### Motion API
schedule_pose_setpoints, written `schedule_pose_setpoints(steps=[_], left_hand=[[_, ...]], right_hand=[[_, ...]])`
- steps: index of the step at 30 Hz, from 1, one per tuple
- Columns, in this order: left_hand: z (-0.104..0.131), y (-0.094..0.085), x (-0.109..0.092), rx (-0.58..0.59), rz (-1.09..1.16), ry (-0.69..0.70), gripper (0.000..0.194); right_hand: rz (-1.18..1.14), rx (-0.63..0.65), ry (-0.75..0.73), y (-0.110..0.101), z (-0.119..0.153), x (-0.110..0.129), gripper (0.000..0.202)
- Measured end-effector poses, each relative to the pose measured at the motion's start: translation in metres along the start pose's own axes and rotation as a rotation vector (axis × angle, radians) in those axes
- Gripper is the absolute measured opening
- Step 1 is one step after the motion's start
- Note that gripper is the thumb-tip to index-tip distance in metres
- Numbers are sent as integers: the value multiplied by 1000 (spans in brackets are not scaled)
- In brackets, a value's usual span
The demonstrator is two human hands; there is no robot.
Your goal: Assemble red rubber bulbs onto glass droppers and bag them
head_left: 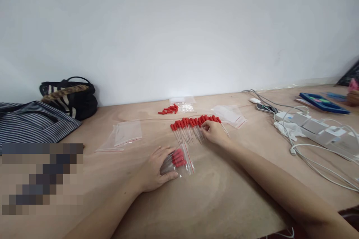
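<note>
My left hand [157, 170] is closed around a clear zip bag [188, 158] with a red seal line. Several red-bulbed droppers [178, 157] are inside it, their stems under my fingers. Beyond the bag lies a row of droppers [183, 125], red rubber bulbs away from me and clear thin stems towards me. My right hand [214, 132] is at the middle of this row, its thumb and forefinger pinched at a dropper; the fingertips partly hide what they grip. Behind the row is a small pile of loose red bulbs [169, 109], beside clear stems [186, 107] on a bag.
Flat zip bags [128, 132] lie at left, and more bags [230, 115] at right. A black bag [84, 101] and a striped bag [36, 123] stand far left. Chargers [316, 127] and white cables [314, 149] spread over the right side, near a blue-framed object [324, 102] and another person's hand [352, 98].
</note>
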State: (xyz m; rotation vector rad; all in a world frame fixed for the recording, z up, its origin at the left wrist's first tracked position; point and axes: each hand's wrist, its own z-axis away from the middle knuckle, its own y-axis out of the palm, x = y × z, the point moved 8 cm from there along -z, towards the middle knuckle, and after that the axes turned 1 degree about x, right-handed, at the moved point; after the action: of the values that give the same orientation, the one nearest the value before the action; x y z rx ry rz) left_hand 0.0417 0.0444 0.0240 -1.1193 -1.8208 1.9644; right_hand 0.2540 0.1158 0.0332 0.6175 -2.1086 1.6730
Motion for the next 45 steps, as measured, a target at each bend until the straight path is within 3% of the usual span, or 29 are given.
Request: schedule_pose_setpoints(steps=[5,10,14,18,22,27,32,39,45], left_hand=[[0,-1,0,2,13,-2,63],[1,-2,-2,7,6,-5,63],[1,-3,-3,-14,-4,3,63],[1,-2,-2,-23,-7,20,62],[2,-1,-1,-31,-19,38,63],[1,-1,0,-31,-43,33,64],[1,-3,-1,-34,-36,27,63],[2,-2,1,-48,-29,31,63],[2,-2,-1,-22,-15,15,61]], right_hand=[[118,-109,175,-18,-20,-26,27],[143,-96,226,-13,-26,-32,27],[121,-102,208,-11,-29,-28,36],[64,-128,160,-25,-25,-20,49],[-209,-138,-3,-36,-1,-5,54],[-721,-50,-85,-18,40,5,39],[-1038,-71,-15,5,57,5,32],[-1181,8,56,26,65,12,37],[-1019,203,-25,31,76,21,30]])
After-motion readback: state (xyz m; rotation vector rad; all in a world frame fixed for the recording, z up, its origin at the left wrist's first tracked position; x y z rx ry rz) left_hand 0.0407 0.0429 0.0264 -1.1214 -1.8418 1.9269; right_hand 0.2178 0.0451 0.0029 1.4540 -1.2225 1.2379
